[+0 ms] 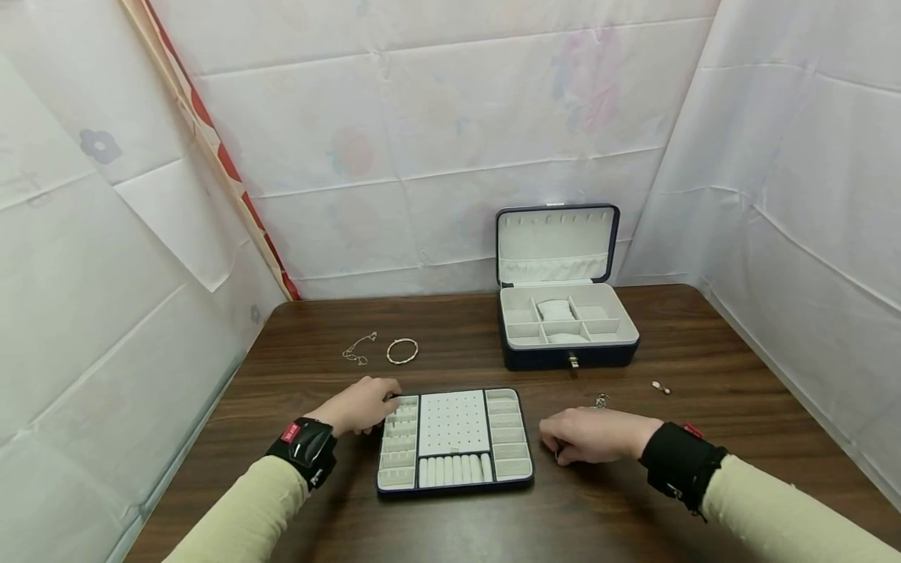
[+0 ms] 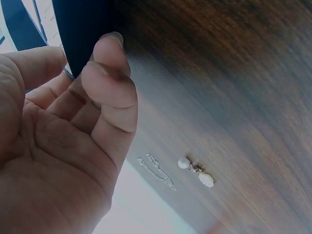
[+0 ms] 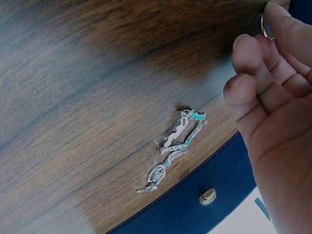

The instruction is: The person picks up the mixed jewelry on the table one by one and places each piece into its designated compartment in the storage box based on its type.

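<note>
Tray: flat navy jewellery tray with grey velvet compartments [image 1: 454, 439], lying on the dark wood-grain bench [image 1: 739, 407] between the two hands.
Left hand [image 1: 360, 405]: rests on the tray's left far corner, fingers [image 2: 105, 83] curled round its dark edge.
Right hand [image 1: 590, 435]: on the bench just right of the tray; fingers [image 3: 253, 73] curled, pinching a thin gold ring [image 3: 263, 24] at the fingertips.
Near right hand: silver chain with turquoise links [image 3: 175, 146]; pearl earring [image 1: 661, 387] further right.
Behind: open navy jewellery box with grey lining [image 1: 563, 313], lid upright.
Far left: gold bangle [image 1: 402, 350] beside a thin silver chain [image 1: 357, 349].
</note>
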A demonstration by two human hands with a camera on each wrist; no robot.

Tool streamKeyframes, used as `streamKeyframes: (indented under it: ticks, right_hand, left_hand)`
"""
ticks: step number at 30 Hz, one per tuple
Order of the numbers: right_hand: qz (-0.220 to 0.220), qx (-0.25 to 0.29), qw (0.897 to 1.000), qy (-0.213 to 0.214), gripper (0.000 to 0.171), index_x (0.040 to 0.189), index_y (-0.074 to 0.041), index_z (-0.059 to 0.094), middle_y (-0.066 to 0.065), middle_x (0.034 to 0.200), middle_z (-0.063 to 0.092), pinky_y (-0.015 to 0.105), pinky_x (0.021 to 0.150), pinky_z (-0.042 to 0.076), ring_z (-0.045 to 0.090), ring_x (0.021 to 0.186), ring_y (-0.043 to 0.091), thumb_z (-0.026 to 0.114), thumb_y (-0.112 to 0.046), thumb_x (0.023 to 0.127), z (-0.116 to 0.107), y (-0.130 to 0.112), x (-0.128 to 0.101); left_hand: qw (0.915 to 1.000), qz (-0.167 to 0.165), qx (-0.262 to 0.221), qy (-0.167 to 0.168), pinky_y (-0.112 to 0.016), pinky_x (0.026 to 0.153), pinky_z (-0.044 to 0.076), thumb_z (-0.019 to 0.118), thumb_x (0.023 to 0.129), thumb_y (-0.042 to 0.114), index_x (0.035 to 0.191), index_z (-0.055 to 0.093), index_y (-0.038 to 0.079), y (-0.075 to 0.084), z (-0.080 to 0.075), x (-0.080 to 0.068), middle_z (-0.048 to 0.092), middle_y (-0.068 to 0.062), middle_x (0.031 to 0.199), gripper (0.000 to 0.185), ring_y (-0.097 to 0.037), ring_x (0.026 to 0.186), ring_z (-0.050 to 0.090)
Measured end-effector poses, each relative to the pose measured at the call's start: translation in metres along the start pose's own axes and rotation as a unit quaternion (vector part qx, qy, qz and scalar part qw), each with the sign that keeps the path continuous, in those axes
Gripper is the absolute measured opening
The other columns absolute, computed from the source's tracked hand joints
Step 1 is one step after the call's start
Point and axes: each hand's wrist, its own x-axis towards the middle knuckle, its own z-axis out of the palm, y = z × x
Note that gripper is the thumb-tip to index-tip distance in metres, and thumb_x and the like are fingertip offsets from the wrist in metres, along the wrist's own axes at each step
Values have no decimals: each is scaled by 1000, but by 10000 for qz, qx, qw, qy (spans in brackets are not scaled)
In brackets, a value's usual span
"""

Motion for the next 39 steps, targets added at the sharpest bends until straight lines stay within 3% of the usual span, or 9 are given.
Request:
streamKeyframes:
  ticks: [8, 20, 28, 33, 39]
  right_hand:
    - [105, 62, 9999, -45, 26, 86, -19, 52, -16, 81, 49, 19, 67, 44, 47, 73, -2, 77, -13, 92, 0, 1, 0]
    - [-404, 303, 9987, -91, 17, 96, -16, 63, -13, 81, 57, 17, 67, 47, 49, 74, -4, 75, -5, 91, -3, 3, 1]
    - [-679, -167, 9975, 121, 12, 96, -14, 72, -10, 93, 67, 22, 78, 53, 59, 88, -1, 73, -3, 92, -11, 6, 1]
    - [-664, -157, 9972, 307, 15, 90, -15, 69, -13, 88, 64, 21, 76, 52, 57, 83, -2, 73, -1, 91, -12, 7, 0]
    - [-486, -183, 9968, 600, 16, 90, -17, 67, -16, 85, 62, 19, 73, 51, 55, 79, -3, 74, -3, 91, -16, 8, -1]
  left_hand:
    - [10000, 4, -84, -7, -31, 43, 46, 58, 105, 19, 127, 65, 7, -4, 1, 2, 59, -6, 65, 26, -17, 46, 55]
    - [9996, -73, -205, 177, -30, 41, 47, 62, 102, 14, 112, 68, 5, -1, 0, 3, 59, -8, 61, 15, -17, 43, 57]
    - [9976, -235, -610, 229, -32, 41, 51, 62, 101, 11, 107, 68, 5, -1, 1, 4, 60, -11, 62, 11, -19, 42, 59]
    - [9949, -397, -916, 120, -34, 45, 56, 62, 101, 9, 107, 67, 4, -1, 1, 5, 61, -12, 72, 10, -22, 46, 62]
    - [9949, -394, -927, 103, -34, 46, 56, 63, 100, 8, 101, 67, 5, -1, 0, 7, 60, -11, 73, 5, -22, 46, 62]
